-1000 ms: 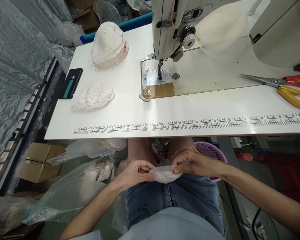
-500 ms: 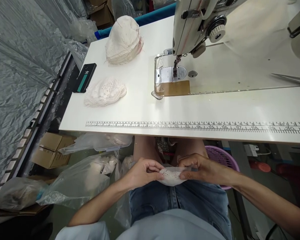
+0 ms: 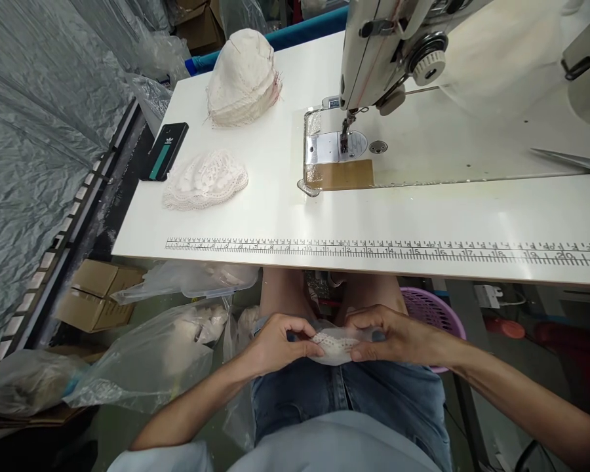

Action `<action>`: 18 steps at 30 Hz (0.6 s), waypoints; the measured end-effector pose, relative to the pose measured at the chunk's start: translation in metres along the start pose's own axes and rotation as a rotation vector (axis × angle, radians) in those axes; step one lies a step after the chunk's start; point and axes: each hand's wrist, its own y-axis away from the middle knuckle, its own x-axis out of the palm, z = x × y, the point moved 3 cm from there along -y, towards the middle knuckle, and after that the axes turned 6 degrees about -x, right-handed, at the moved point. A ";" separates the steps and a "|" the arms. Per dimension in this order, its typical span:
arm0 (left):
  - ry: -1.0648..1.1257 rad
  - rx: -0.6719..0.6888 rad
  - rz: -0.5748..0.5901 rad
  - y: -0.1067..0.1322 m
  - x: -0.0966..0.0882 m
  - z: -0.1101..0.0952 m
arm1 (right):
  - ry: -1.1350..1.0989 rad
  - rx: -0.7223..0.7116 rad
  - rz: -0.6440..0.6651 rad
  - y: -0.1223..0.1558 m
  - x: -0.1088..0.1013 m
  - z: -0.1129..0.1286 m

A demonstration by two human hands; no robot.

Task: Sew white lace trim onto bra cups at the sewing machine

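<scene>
Over my lap, below the table's front edge, both hands pinch one small white lace-trimmed fabric piece (image 3: 335,346). My left hand (image 3: 275,342) grips its left end with curled fingers. My right hand (image 3: 391,335) grips the right end, thumb under the cloth. The sewing machine (image 3: 398,46) stands on the white table (image 3: 423,210) ahead, its needle and presser foot (image 3: 345,139) over the metal plate with nothing under them.
A stack of white lace pieces (image 3: 205,179) and a taller pile of cloth pieces (image 3: 243,78) lie at the table's left, beside a black phone (image 3: 164,151). Scissor blades (image 3: 570,158) show at the right edge. Plastic bags (image 3: 147,367), cardboard boxes and a purple basket (image 3: 432,314) sit below.
My view has swung left and slightly closer to the table. Both hands stay on the lace piece in my lap, fingers shifting a little along its edge.
</scene>
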 end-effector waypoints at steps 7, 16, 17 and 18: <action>0.035 -0.033 0.000 0.000 -0.001 0.003 | -0.043 -0.005 -0.026 -0.007 0.006 0.007; 0.131 -0.102 0.087 0.001 0.006 0.002 | 0.029 -0.001 -0.107 -0.005 0.004 0.004; 0.141 -0.108 0.080 0.001 0.008 0.002 | 0.037 0.000 -0.107 -0.005 0.004 0.004; 0.151 -0.114 0.071 0.000 0.009 0.003 | 0.043 0.001 -0.106 -0.005 0.004 0.004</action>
